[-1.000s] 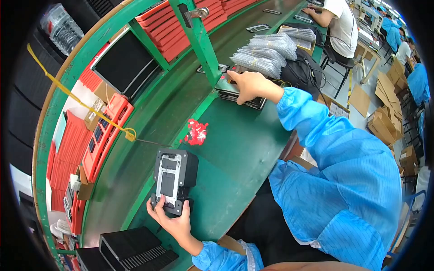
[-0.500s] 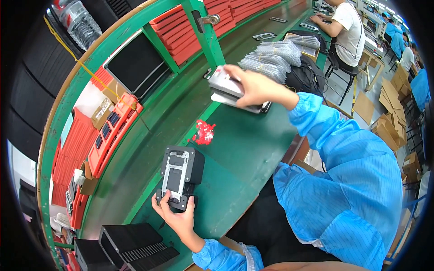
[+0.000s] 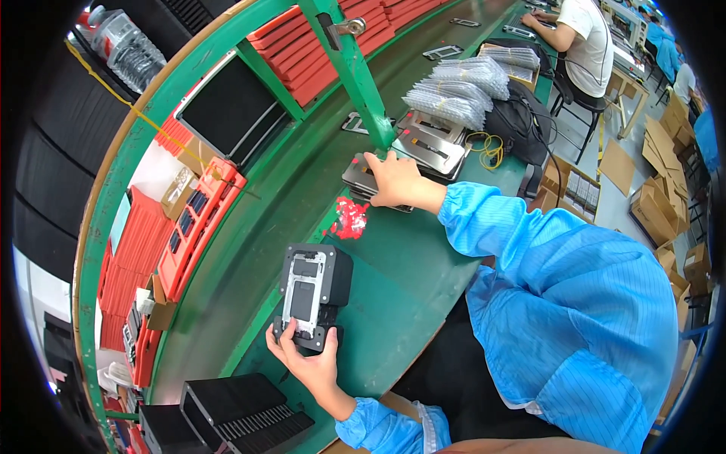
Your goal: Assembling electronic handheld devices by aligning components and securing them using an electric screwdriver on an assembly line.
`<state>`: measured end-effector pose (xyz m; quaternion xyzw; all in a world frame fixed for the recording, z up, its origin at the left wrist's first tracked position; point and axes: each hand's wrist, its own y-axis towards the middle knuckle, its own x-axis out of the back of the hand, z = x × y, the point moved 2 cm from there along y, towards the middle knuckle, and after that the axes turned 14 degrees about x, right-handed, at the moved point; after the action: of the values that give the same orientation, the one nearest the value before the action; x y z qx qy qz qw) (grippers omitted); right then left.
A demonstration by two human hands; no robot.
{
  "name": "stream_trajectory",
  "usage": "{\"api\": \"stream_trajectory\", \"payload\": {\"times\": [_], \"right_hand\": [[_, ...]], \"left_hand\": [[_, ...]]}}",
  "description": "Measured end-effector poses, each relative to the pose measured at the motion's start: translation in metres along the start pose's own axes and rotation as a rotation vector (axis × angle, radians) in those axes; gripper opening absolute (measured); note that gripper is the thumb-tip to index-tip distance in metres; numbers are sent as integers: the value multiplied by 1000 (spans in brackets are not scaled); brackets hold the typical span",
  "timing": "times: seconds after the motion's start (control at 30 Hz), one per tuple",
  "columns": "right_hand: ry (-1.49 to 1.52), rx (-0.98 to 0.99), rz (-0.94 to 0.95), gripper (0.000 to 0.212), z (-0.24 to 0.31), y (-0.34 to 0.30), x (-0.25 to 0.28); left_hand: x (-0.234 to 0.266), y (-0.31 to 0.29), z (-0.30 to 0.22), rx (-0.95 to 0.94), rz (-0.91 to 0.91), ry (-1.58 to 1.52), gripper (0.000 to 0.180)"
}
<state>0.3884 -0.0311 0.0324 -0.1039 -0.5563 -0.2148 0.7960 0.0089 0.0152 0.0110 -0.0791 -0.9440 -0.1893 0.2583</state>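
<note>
My left hand [image 3: 311,362] grips the lower end of a black block-shaped fixture [image 3: 342,281]. Seated in the top of that fixture is a silver phone-sized frame [image 3: 319,276] with dark rectangular openings. Farther off, my right hand [image 3: 396,181] rests with bent, spread fingers over a stack of flat grey phone-sized panels [image 3: 358,175], its fingers about the stack's edges. Part of the stack is hidden under the palm. Just in front of it lies a small heap of red and white scraps [image 3: 350,218]. More grey panels [image 3: 429,151] with red dots lie behind my right hand.
Bundled bubble-wrap sleeves [image 3: 457,85] and a black bag [image 3: 518,121] stand at the back right. A green post [image 3: 354,76] rises beside the panels. Slotted black racks [image 3: 234,412] stand at the near left. Red trays [image 3: 198,227] line the left shelf; a person sits far right.
My right hand, carrying the grey panels, has come down and left onto the bench beside the red scraps. The panels behind it are now uncovered. My left hand stays on the fixture.
</note>
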Motion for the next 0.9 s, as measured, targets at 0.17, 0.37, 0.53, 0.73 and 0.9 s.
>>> {"api": "stream_trajectory", "payload": {"times": [0.17,0.37,0.53,0.73,0.9], "right_hand": [[-227,129,11,101,3,-1,-10],[-546,387,-327,77,4,18,-17],[-169,327,-347,70,-17,-6,11],[-238,-118,-106,96,-83,-62,53],[-236,-109,-150,103,-102,-65,29]], "left_hand": [[1,-5,1,3,10,32,72],[-1,-2,1,-36,16,17,71],[0,-3,5,-33,11,10,71],[0,-3,-1,-41,32,-14,71],[-1,-4,-2,-29,36,27,72]]}}
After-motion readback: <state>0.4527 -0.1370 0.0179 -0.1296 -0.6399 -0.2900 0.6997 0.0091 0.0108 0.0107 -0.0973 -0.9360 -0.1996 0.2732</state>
